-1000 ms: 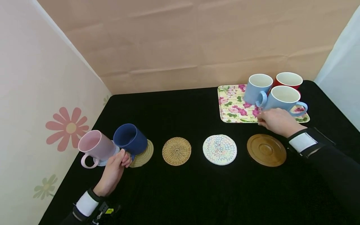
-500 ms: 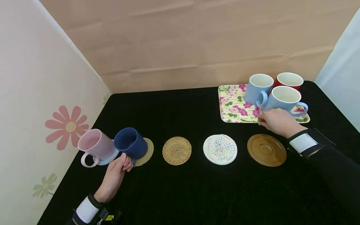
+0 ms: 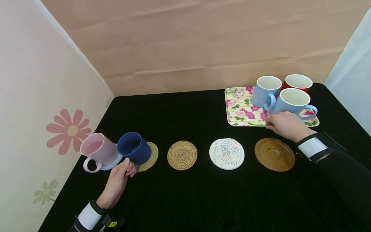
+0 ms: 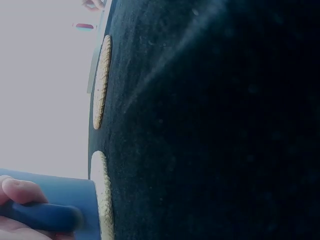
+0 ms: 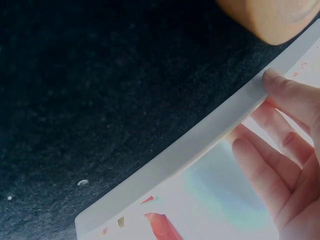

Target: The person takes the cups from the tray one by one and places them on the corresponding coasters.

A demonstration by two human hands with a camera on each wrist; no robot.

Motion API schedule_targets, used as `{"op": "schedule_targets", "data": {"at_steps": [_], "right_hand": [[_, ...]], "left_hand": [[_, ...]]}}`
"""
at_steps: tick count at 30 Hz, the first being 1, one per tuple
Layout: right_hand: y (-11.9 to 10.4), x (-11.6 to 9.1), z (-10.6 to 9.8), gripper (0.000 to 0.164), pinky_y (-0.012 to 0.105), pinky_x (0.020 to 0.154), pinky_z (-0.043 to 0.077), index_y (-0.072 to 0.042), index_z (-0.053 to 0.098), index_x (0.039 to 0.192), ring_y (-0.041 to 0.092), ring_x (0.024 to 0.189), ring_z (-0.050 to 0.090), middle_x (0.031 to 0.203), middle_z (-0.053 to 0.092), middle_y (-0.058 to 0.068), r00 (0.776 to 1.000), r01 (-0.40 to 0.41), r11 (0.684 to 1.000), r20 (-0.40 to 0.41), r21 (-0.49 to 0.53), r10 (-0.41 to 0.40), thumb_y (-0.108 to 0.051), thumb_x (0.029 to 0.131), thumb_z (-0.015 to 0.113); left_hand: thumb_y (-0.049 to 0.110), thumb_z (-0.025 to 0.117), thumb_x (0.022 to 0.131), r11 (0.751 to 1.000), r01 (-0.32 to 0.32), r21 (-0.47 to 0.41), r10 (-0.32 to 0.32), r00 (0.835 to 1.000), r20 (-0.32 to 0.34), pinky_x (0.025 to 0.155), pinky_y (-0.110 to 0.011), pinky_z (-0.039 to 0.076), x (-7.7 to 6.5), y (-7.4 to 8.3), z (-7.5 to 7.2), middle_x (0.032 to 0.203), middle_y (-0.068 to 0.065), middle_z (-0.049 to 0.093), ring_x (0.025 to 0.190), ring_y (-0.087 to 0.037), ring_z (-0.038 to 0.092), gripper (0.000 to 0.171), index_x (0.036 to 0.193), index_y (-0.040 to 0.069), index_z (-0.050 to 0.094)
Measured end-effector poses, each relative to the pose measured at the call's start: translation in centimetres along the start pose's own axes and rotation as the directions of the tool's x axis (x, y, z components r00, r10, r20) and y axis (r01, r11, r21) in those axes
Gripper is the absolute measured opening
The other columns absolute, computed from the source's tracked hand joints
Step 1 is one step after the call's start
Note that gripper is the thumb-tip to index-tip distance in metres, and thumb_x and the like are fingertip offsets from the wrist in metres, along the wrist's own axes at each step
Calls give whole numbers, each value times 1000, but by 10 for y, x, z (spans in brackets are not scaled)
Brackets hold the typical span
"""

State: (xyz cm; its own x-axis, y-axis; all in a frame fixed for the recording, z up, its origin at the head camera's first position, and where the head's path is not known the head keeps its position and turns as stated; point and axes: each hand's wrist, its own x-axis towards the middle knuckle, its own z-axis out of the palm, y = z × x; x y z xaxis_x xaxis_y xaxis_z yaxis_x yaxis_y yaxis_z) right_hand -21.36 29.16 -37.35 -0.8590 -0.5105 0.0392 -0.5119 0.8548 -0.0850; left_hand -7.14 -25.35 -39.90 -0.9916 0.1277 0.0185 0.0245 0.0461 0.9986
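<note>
"Five mugs, five coasters, one tray (image 3: 240,106). Markings on your list first?"

"Entry one: the tray before you, cream, printed with pink flowers and green leaves; the faint pattern between them is too fine to read. Entry two: a yellow-green tag (image 3: 112,224) near your left cuff (image 3: 89,216), too small to make out."

"Containers next, as you face them."

"On the tray, upright, white inside: a farther light blue mug (image 3: 263,96), a nearer light blue mug (image 3: 291,104) and a red mug (image 3: 298,82), partly hidden. At your far left: a pink mug (image 3: 104,151), pink inside, on a pale blue coaster (image 3: 111,165). Just beside it: a dark blue mug (image 3: 140,153), dark inside, standing on a beige coaster (image 3: 153,158)."

"And your hands?"

"Your left hand (image 3: 117,182): fingers closed round the dark blue mug's handle (image 4: 45,216). Your right hand (image 3: 288,125): bent fingers holding the tray's near rim (image 5: 185,145), just in front of the nearer light blue mug."

"Remaining stock before you?"

"Three pieces, rowed rightward from the beige one on black cloth (image 3: 185,199): a tan woven coaster (image 3: 182,155), a white coaster (image 3: 227,154) with coloured zigzags, and a brown coaster (image 3: 274,154) with a ringed centre, just beside your right sleeve (image 3: 336,167)."
</note>
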Motion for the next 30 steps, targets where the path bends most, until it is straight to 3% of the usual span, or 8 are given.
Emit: {"op": "schedule_targets", "data": {"at_steps": [8, 25, 30], "right_hand": [[-1, 0, 1, 13, 34, 55, 47, -9, 65, 75, 15, 57, 47, 65, 55, -3, 1000, -3, 1000, -1, -4, 3, -7, 82, 77], [0, 1, 1, 14, 34, 54, 47, -9, 65, 75, 15, 56, 47, 64, 54, -3, 1000, -2, 1000, -1, -15, 2, -7, 82, 76], [1, 0, 1, 13, 35, 55, 47, -9, 66, 75, 15, 56, 47, 64, 55, -3, 1000, 4, 1000, 1, -14, -4, -7, 81, 77]], "left_hand": [[30, 25, 109, 998, 48, 29, -47, 998, -32, 67, -32, 34, -1, 4, 2, 75, -3, 33, 68, -18, 35, 41, 79, 3, 35], [34, 29, 108, 997, 73, 10, -72, 995, -71, 69, -31, 35, 0, 10, 10, 77, -4, 34, 71, -16, 37, 42, 82, 2, 38], [36, 29, 108, 992, 108, 63, -103, 992, -76, 73, -31, 40, 1, 11, 8, 79, -7, 41, 75, -19, 44, 47, 83, -1, 43]]}}
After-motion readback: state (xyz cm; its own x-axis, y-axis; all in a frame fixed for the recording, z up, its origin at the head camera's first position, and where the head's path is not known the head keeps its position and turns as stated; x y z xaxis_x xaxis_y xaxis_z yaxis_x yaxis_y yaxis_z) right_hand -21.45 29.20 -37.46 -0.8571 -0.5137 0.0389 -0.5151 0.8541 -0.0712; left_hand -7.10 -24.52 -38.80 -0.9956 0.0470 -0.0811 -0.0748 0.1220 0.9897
